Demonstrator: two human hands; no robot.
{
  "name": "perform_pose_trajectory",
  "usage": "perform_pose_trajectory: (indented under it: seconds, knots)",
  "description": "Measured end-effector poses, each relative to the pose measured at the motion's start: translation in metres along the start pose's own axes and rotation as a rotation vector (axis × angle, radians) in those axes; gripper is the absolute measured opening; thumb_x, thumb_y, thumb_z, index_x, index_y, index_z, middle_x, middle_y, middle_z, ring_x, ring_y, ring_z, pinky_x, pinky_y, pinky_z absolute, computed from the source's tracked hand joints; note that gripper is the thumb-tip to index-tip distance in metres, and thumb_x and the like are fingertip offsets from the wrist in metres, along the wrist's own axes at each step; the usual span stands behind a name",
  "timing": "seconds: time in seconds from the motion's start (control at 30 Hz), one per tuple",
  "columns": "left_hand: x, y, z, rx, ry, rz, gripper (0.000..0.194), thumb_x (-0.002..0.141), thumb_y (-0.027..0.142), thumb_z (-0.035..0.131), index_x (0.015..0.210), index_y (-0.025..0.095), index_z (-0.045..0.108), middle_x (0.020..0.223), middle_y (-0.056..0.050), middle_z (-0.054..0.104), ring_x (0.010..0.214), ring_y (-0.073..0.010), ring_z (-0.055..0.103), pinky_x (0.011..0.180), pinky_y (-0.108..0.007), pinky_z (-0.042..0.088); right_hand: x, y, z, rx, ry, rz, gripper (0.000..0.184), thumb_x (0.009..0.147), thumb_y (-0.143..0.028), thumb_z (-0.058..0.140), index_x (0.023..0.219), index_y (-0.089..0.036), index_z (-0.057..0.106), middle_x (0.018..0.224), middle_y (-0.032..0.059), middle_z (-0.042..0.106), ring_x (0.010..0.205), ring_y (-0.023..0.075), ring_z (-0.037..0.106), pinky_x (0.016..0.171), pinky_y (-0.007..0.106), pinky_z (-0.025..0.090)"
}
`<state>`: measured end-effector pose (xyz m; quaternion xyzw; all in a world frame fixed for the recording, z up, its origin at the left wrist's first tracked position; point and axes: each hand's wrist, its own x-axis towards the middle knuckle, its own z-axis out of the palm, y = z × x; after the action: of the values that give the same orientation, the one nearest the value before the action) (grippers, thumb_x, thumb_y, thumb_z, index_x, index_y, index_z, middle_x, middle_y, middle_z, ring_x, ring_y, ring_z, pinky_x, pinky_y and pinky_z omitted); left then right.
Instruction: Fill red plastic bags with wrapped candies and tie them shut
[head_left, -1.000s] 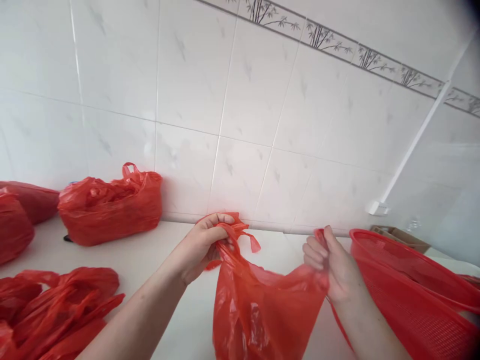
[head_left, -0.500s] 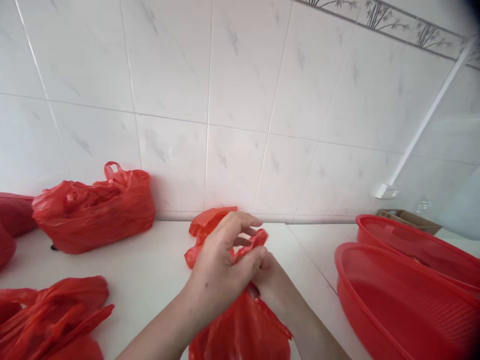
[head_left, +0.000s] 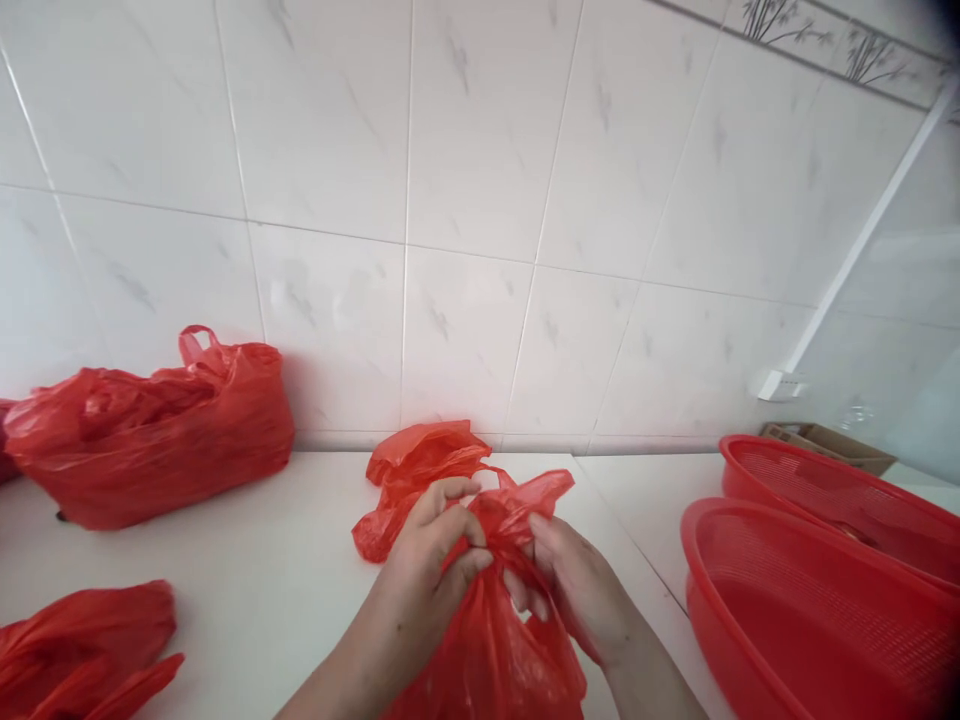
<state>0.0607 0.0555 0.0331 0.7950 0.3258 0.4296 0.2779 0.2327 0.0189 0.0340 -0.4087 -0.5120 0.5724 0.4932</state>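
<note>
A red plastic bag [head_left: 491, 650] stands right in front of me, its neck gathered and twisted between both hands. My left hand [head_left: 442, 550] pinches the gathered neck from the left with thumb and fingers. On the other side, my right hand [head_left: 574, 575] grips the neck, its thumb on top and some fingertips showing through underneath. Loose handle ends of the bag stick up above my fingers. Just behind my left hand lies a crumpled red plastic bag [head_left: 420, 455] near the wall. What the bag in my hands contains is hidden.
A full red bag [head_left: 172, 440] rests against the tiled wall at the left. Another red bag [head_left: 90, 650] lies front left. Two red plastic baskets, one nearer [head_left: 701, 590] and one behind [head_left: 739, 455], stand at the right, with a cardboard box [head_left: 855, 450] beyond.
My hands, crossed over each other before, have drawn apart to either side of the bag's neck. More of the bag's handle ends now shows. The view has shifted slightly right.
</note>
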Motion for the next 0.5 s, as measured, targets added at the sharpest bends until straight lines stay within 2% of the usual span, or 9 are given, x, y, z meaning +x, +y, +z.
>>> perform_pose_trajectory:
  seconds: [0.07, 0.13, 0.17, 0.2, 0.27, 0.37, 0.43, 0.5]
  knots:
    - [-0.001, -0.003, -0.002, -0.143, 0.005, -0.115, 0.015, 0.089, 0.023, 0.047, 0.074, 0.022, 0.05, 0.126, -0.003, 0.048, 0.121, -0.0214, 0.043, 0.093, -0.032, 0.04, -0.001, -0.001, -0.007, 0.053, -0.144, -0.069, 0.054, 0.089, -0.06, 0.033, 0.103, -0.016, 0.061, 0.069, 0.0018, 0.055, 0.053, 0.0094, 0.04, 0.052, 0.023, 0.031]
    - [-0.001, -0.005, -0.002, -0.258, -0.061, -0.178, 0.019, 0.092, 0.032, 0.041, 0.077, 0.022, 0.048, 0.107, -0.004, 0.056, 0.102, -0.0184, 0.052, 0.084, -0.029, 0.043, -0.001, -0.001, -0.011, 0.046, -0.211, -0.122, 0.061, 0.089, -0.063, 0.029, 0.103, -0.014, 0.063, 0.074, 0.0025, 0.052, 0.057, 0.0096, 0.039, 0.055, 0.025, 0.031]
    - [-0.001, -0.005, -0.001, -0.287, -0.088, -0.2, 0.021, 0.092, 0.033, 0.04, 0.076, 0.022, 0.047, 0.091, -0.002, 0.057, 0.088, -0.0163, 0.054, 0.075, -0.027, 0.044, -0.001, -0.002, -0.011, -0.002, -0.208, -0.14, 0.057, 0.089, -0.06, 0.033, 0.096, -0.013, 0.065, 0.072, 0.0017, 0.05, 0.057, 0.0092, 0.038, 0.056, 0.025, 0.03]
    - [-0.001, -0.005, 0.0, -0.296, -0.102, -0.221, 0.021, 0.092, 0.032, 0.039, 0.074, 0.021, 0.045, 0.078, 0.001, 0.053, 0.074, -0.0143, 0.051, 0.067, -0.025, 0.043, -0.001, -0.003, -0.009, -0.064, -0.173, -0.143, 0.046, 0.088, -0.054, 0.042, 0.087, -0.013, 0.064, 0.068, -0.0001, 0.048, 0.056, 0.0086, 0.036, 0.056, 0.024, 0.029]
    - [-0.001, -0.003, 0.003, -0.258, -0.087, -0.264, 0.019, 0.089, 0.025, 0.041, 0.071, 0.021, 0.041, 0.066, 0.004, 0.045, 0.061, -0.0115, 0.042, 0.055, -0.021, 0.037, -0.001, -0.006, -0.003, -0.202, -0.04, -0.1, 0.018, 0.081, -0.032, 0.058, 0.073, -0.017, 0.053, 0.061, -0.0052, 0.041, 0.055, 0.0076, 0.031, 0.053, 0.023, 0.026]
    - [-0.002, 0.0, 0.006, -0.133, -0.082, -0.266, 0.016, 0.084, 0.015, 0.041, 0.07, 0.021, 0.039, 0.063, 0.006, 0.045, 0.056, -0.01, 0.039, 0.051, -0.02, 0.032, 0.0, -0.011, 0.009, -0.336, 0.15, 0.006, 0.025, 0.07, -0.013, 0.06, 0.071, -0.022, 0.037, 0.058, -0.0094, 0.035, 0.055, 0.0076, 0.028, 0.05, 0.021, 0.025]
    - [-0.005, 0.001, 0.006, -0.001, -0.095, -0.209, 0.017, 0.084, 0.013, 0.04, 0.069, 0.022, 0.039, 0.062, 0.006, 0.048, 0.055, -0.0099, 0.04, 0.05, -0.02, 0.03, 0.001, -0.012, 0.014, -0.4, 0.216, 0.056, 0.023, 0.068, -0.011, 0.057, 0.078, -0.023, 0.04, 0.056, -0.0106, 0.035, 0.054, 0.0079, 0.032, 0.05, 0.02, 0.028]
    - [-0.007, 0.0, 0.007, 0.14, -0.104, -0.121, 0.018, 0.086, 0.015, 0.041, 0.069, 0.021, 0.041, 0.065, 0.005, 0.052, 0.056, -0.0104, 0.044, 0.051, -0.021, 0.032, 0.003, -0.009, 0.016, -0.45, 0.224, 0.099, 0.025, 0.068, -0.012, 0.055, 0.09, -0.024, 0.048, 0.056, -0.0104, 0.041, 0.052, 0.0082, 0.035, 0.049, 0.02, 0.03]
